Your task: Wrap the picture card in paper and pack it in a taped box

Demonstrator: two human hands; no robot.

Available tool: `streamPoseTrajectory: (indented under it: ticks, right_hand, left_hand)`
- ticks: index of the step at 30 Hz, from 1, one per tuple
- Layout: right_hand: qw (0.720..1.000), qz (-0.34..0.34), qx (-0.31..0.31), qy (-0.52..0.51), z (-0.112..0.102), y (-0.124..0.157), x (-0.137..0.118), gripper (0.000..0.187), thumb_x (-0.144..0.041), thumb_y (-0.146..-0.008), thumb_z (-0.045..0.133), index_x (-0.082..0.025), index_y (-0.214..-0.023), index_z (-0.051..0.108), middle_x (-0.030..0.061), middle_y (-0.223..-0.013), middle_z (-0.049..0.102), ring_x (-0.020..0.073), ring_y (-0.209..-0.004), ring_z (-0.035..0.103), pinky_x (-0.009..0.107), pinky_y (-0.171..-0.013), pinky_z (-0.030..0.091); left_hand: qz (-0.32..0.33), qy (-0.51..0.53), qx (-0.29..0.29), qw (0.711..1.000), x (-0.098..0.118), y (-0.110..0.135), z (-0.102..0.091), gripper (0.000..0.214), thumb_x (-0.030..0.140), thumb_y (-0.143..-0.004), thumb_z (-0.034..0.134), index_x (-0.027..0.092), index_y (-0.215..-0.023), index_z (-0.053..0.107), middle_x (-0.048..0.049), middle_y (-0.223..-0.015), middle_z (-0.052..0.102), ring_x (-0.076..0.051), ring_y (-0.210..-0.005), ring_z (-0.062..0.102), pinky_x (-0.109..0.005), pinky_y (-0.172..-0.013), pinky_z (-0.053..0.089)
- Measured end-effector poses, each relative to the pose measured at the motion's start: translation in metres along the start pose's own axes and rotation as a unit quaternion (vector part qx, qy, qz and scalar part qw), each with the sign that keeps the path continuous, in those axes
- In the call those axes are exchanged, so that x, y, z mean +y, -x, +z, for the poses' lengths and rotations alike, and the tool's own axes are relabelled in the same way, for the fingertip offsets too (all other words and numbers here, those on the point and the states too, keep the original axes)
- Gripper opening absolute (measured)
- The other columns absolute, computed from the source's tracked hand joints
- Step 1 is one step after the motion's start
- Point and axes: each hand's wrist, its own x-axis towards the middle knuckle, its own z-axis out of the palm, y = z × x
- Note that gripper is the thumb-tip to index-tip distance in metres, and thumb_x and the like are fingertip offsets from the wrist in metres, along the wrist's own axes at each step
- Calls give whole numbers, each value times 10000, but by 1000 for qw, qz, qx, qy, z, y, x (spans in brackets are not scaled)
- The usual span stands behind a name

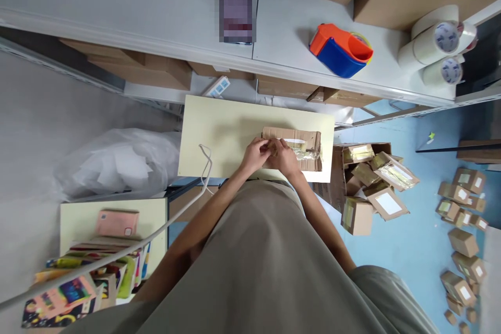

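Observation:
A flattened-looking cardboard package lies on the pale yellow tabletop, with a white strip and shiny clear tape across it. Over its left end, my left hand and my right hand meet with their fingertips bent together. Both hands are closed in a pinch. A small brownish, shiny bit shows between them, but the fingers hide what it is. My right hand rests over the package itself, while my left hand comes in from its left edge.
A white cable crosses the table's left part. On the shelf above stand an orange and blue tape dispenser and several tape rolls. Right of the table, an open carton holds several packages. Books lie lower left.

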Motion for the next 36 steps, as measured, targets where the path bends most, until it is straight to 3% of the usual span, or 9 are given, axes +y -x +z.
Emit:
streamPoseTrajectory:
  ticks: [5,8,13,18,24,30,34,36]
  right_hand:
    - [997,-28,36,-57,12,-14,13,249,-194,-1002,619,-211,-1221,737,121,-1149,781,268,-962,760,350,-873,589]
    - [991,-29,62,-118,18,-18,20,192,-228,-1010,595,-207,-1116,754,106,-1068,804,251,-922,766,353,-884,599]
    - [965,30,89,-244,28,-18,22,173,-300,-983,624,-195,-1030,753,100,-976,832,249,-844,778,371,-843,618]
    - [940,70,110,-315,27,-13,25,219,-387,-941,685,-188,-978,768,107,-940,835,262,-840,788,409,-859,632]
    - [883,97,167,-427,-8,12,71,407,-567,-874,773,-181,-1003,795,101,-926,834,247,-826,792,387,-783,660]
    - [845,139,200,-477,-30,39,119,423,-546,-759,894,-167,-930,813,72,-852,817,211,-743,760,394,-764,658]
    - [823,158,285,-466,-70,72,180,391,-499,-761,921,-173,-953,822,54,-836,804,202,-738,752,400,-743,661]
    - [793,162,370,-455,-97,89,217,359,-488,-754,936,-201,-934,819,44,-826,790,198,-713,744,392,-700,660]
  left_hand:
    - [-7,17,11,1000,1,1,-11,259,218,-1016,607,227,-1173,813,-80,-1172,826,-226,-1022,798,-398,-968,677]
    - [-12,-26,53,998,-3,1,-12,208,253,-998,671,226,-1163,795,-79,-1138,824,-204,-920,788,-372,-913,669]
    - [-51,-81,156,983,-14,-2,8,196,357,-956,784,214,-1083,740,-74,-1051,808,-168,-740,722,-330,-811,623]
    - [-53,-75,196,976,-18,-1,24,191,410,-1014,706,224,-973,721,-59,-1019,795,-176,-826,728,-322,-843,600]
    - [-38,-75,219,972,-17,0,18,215,427,-1044,654,229,-991,718,-60,-995,763,-187,-888,724,-335,-882,596]
    - [-23,-70,228,971,-14,4,29,228,444,-1048,642,230,-993,698,-67,-1005,751,-192,-915,729,-344,-892,605]
    - [-35,-71,254,964,-16,6,29,220,433,-1047,633,228,-994,692,-65,-1011,746,-190,-954,732,-335,-901,605]
    - [-41,-75,277,957,-20,9,23,221,428,-1040,631,224,-999,707,-59,-1013,744,-182,-951,734,-323,-888,606]
